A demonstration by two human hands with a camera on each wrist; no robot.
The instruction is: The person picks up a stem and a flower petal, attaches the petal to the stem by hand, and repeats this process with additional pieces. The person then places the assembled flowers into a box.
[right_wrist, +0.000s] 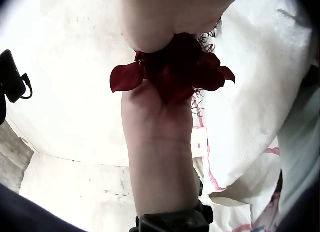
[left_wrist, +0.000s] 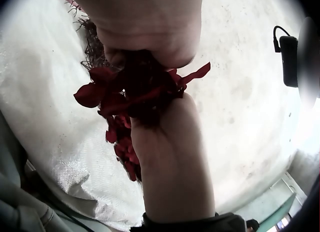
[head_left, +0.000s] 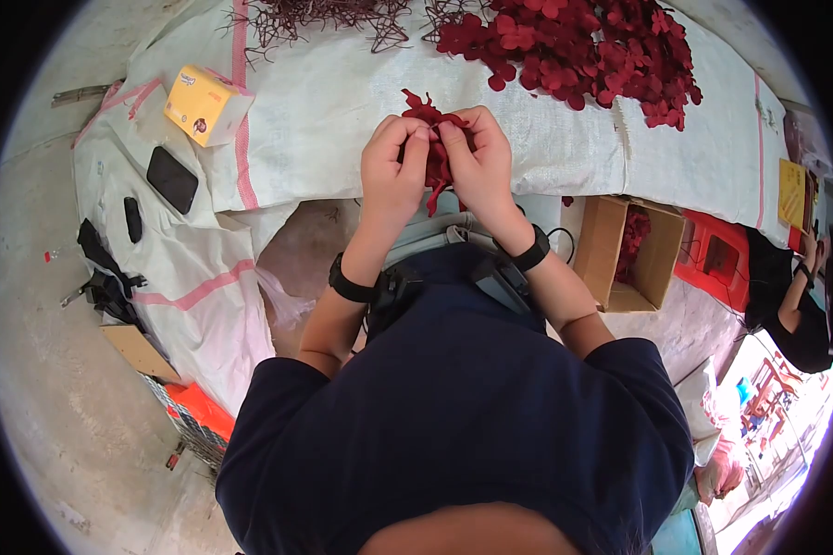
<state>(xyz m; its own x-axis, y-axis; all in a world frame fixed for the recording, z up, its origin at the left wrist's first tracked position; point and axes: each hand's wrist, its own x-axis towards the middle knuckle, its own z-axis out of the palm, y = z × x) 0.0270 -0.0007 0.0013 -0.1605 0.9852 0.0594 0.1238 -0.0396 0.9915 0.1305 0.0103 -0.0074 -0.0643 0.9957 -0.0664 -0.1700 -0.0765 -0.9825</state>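
Note:
Both hands meet over the front edge of the white-covered table, pinching a cluster of dark red fabric petals (head_left: 438, 176) between them. My left hand (head_left: 396, 168) grips its left side, thumb and fingertips pressed together near the top. On the other side my right hand (head_left: 480, 159) pinches the cluster with thumb and curled fingers. Loose petals (left_wrist: 90, 94) spread out below the palm in the left wrist view. The right wrist view shows rounded petals (right_wrist: 126, 77) sticking out sideways between the two hands. The cluster's middle is hidden by the fingers.
A heap of red petals (head_left: 602, 55) lies at the back right, beside dark twiggy stems (head_left: 315, 14). To the left are a yellow box (head_left: 199, 104) and a black phone (head_left: 172, 179). A cardboard box (head_left: 606, 245) and red stool (head_left: 717, 259) stand at right.

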